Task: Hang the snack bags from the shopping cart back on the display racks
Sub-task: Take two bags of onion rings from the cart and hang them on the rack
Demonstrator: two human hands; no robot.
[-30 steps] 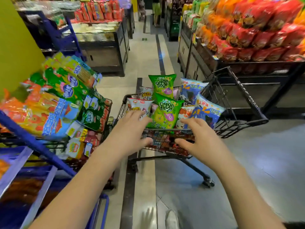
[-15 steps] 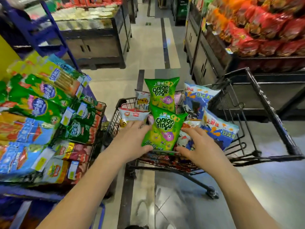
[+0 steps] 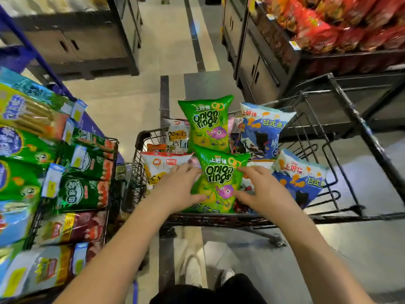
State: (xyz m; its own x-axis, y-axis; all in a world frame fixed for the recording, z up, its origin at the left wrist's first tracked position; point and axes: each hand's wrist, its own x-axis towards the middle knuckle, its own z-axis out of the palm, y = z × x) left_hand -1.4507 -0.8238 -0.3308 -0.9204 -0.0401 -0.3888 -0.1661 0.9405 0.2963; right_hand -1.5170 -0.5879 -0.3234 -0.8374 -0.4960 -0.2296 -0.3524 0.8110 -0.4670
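A black wire shopping cart (image 3: 219, 220) stands in front of me, full of snack bags. The nearest is a green onion rings bag (image 3: 220, 172), upright at the cart's near edge. My left hand (image 3: 177, 187) holds its left side, thumb on the front and fingers at the edge. On the right side my right hand (image 3: 264, 193) grips it the same way. A second green onion rings bag (image 3: 208, 123) stands behind it. Two blue and white bags (image 3: 263, 132) (image 3: 300, 178) lie to the right, and white bags (image 3: 157, 170) to the left.
A wire display rack (image 3: 112, 172) packed with green, red and blue snack bags (image 3: 83, 194) stands close on the left, touching the cart's side. A dark shelf unit with red bags (image 3: 328, 29) is at the back right. The tiled aisle (image 3: 171, 40) runs ahead between dark cabinets.
Both hands have moved forward from the cart's near edge onto the sides of the near green bag. The view has dropped and come closer to the cart.
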